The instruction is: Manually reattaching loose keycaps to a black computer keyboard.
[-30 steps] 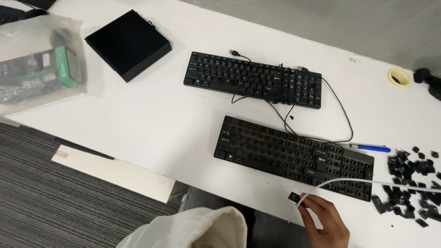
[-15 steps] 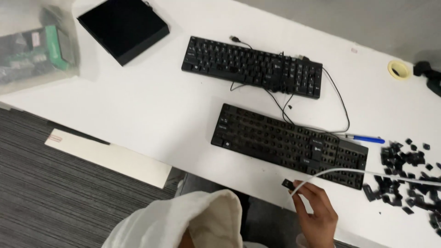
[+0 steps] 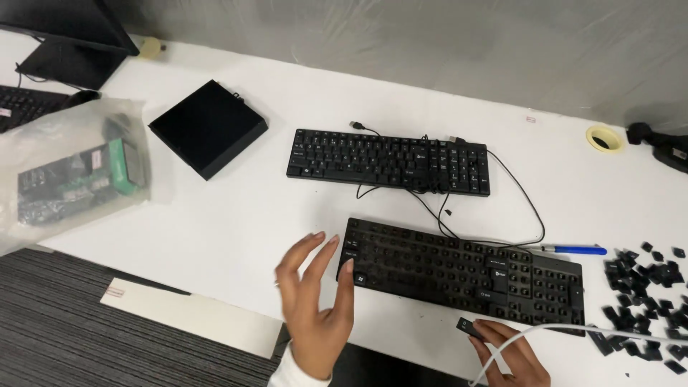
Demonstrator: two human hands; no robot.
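The broad white table [image 3: 236, 215] now fills more of the view than half a second ago, with a dark monitor [image 3: 68, 29] newly visible at its far left corner. The clear plastic bag of green circuit boards [image 3: 72, 172] and the flat black square box [image 3: 208, 127] sit further right in the view than before. The left hand [image 3: 315, 301], hidden behind a pale sleeve earlier, now rises open at the near edge, fingers spread apart and holding nothing, its fingertips just beside the left end of the nearer black keyboard with bare key sockets [image 3: 466, 276]. The right hand [image 3: 509, 355] stays at the near edge below that keyboard's right part, fingers pinched on the small black plug [image 3: 469, 327] of a white cable [image 3: 573, 331] that runs off to the right. Beyond lies the second black keyboard with all its keys [image 3: 390, 161], its thin black cord [image 3: 516, 208] looping between the two. A blue pen [image 3: 573, 250] lies just beside the nearer keyboard's far right corner, with a heap of loose black keycaps [image 3: 648, 294] to its right. A roll of yellow tape [image 3: 603, 138] rests far right.
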